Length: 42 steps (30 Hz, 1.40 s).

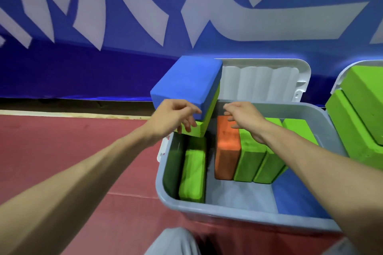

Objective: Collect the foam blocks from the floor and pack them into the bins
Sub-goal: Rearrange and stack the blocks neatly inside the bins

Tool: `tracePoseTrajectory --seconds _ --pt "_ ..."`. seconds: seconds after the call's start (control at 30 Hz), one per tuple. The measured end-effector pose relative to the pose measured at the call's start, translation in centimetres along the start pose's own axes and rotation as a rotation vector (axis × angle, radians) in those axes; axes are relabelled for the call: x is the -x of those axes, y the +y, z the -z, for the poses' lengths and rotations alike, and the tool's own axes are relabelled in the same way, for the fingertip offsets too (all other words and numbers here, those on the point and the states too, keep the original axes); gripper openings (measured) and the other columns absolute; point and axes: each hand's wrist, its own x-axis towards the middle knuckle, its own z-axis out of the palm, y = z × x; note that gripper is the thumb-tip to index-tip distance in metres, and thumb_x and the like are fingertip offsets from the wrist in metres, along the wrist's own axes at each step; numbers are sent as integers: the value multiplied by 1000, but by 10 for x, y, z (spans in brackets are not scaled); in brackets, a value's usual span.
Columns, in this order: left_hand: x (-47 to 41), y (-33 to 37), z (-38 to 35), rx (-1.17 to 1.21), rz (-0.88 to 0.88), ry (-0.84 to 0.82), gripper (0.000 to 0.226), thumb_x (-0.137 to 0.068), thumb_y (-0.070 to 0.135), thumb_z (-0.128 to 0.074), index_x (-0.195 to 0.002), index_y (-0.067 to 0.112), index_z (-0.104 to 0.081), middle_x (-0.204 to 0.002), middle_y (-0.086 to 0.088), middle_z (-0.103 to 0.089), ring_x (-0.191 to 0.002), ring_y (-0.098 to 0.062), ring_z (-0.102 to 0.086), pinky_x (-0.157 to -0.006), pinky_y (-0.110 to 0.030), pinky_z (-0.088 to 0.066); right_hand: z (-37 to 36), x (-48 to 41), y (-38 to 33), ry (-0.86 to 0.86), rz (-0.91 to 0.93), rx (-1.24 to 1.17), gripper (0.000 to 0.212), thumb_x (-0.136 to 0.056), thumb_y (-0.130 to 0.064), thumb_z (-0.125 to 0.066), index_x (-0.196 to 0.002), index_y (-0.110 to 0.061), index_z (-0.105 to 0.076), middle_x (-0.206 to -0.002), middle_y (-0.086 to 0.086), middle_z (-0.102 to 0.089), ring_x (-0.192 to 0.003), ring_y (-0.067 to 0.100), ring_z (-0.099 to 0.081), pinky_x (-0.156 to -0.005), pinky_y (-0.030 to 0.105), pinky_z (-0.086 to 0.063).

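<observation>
A grey plastic bin stands on the floor in front of me. Inside it, an orange foam block and several green blocks stand on edge in a row. Another green block stands at the bin's left wall and a blue one lies at the right. A blue block stacked on a green block sits tilted over the bin's far left corner. My left hand touches the near side of this stack with loosely spread fingers. My right hand hovers above the orange block, fingers relaxed, holding nothing.
The bin's white lid leans upright against the blue wall banner behind. A second bin at the right edge holds large green blocks. Red floor mat stretches to the left. My grey trouser knee shows at the bottom.
</observation>
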Motion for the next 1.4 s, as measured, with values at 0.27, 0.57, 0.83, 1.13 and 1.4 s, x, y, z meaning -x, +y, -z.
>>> tracePoseTrajectory --seconds 0.27,0.57,0.83,1.13,1.4 --pt "-44 -17 14 -458 127 521 69 -91 39 -57 -150 17 -29 -158 -11 -17 -140 -33 -16 -112 -43 -20 -39 17 -20 -229 31 -78 56 -102 -37 -42 -151 -15 -27 -156 -8 -26 -143 9 -23 -113 27 -17" --pt "-57 3 20 -697 278 483 73 -66 59 -64 -124 17 -51 -131 -13 -45 -128 -36 -30 -112 -51 -13 -45 13 -5 -258 1 -252 66 -94 -1 -47 -152 -19 -21 -155 -5 -29 -142 11 -27 -118 28 -17" --pt "-48 27 24 4 250 453 86 -65 58 -68 -139 23 -43 -124 -5 -26 -114 -30 -47 -95 -40 -45 -22 19 -40 -132 258 -504 87 -76 -1 -73 -149 -27 -33 -136 -16 -52 -114 -9 -52 -101 17 -41" --pt "-39 73 -68 298 53 186 83 -62 79 -64 -127 27 -60 -137 2 -37 -116 -8 -49 -104 -37 -44 74 53 -59 499 517 -174 53 -73 -33 -80 -121 -31 -57 -124 -6 -50 -105 1 -53 -96 29 -46" --pt "-10 60 -128 378 -79 -115 46 -96 51 -46 -138 32 -45 -89 6 -64 -45 -15 -48 -47 -27 -40 128 76 -23 716 379 28 38 -70 -54 -73 -101 -33 -63 -94 -17 -62 -86 11 -59 -77 40 -55"
